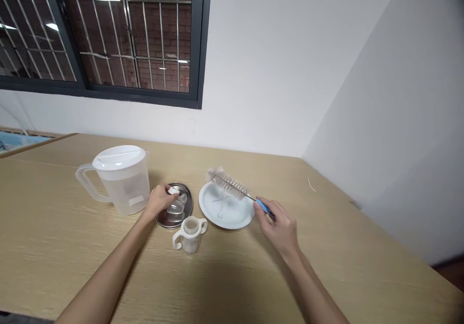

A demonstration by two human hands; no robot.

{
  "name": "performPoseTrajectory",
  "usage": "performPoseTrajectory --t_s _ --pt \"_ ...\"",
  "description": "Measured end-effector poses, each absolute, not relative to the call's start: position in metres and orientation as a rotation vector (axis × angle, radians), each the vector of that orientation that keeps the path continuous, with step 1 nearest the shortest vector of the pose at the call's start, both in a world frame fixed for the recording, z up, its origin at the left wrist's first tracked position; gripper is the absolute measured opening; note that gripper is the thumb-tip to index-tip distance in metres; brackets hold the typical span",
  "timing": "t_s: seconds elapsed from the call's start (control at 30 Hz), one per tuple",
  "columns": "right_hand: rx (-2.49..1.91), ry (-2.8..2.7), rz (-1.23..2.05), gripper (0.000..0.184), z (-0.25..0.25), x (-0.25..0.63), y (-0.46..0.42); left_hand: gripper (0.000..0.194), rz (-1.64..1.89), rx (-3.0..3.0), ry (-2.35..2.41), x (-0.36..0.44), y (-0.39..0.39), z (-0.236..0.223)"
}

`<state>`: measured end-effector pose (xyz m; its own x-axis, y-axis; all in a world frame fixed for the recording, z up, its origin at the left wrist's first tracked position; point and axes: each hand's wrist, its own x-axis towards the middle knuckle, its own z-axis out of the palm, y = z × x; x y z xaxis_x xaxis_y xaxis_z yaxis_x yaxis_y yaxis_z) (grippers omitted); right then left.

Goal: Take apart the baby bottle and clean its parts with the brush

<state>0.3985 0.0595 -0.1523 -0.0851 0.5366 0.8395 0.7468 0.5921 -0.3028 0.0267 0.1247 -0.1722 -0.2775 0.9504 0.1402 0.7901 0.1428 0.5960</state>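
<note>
My right hand (279,222) is closed round the blue handle of a bottle brush (232,184), whose white bristles tilt up to the left above a pale plate (241,220). A thin wire-like item (221,199) lies on that plate. Over a round steel tray (168,225), the fingers of my left hand (159,201) pinch a small white piece (173,190); its kind is not clear. Clear plastic parts (176,210) sit on the tray beside those fingers. Just in front stands a clear baby bottle (191,239), uncapped, with two white handles.
To the left is a lidded plastic pitcher (126,188) with liquid in it, its handle pointing left. A short pale strand (311,184) lies on the wooden table (326,246) at the right. Behind the table are a white wall and a barred window (137,34).
</note>
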Motion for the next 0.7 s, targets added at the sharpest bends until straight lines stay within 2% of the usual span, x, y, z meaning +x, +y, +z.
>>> performPoseTrajectory --t_s 0.4,0.53,0.7 --pt "-1.018 -1.765 -0.227 0.018 -0.149 0.398 0.057 0.041 0.881 1.749 2.218 0.026 0.118 -0.168" --pt "-1.021 -1.761 -0.223 0.018 -0.150 0.399 0.058 0.044 1.022 1.818 2.230 0.032 0.117 -0.165" --pt "-1.082 -1.664 -0.257 0.018 -0.151 0.404 0.063 0.038 1.261 1.933 2.120 0.045 0.108 -0.149"
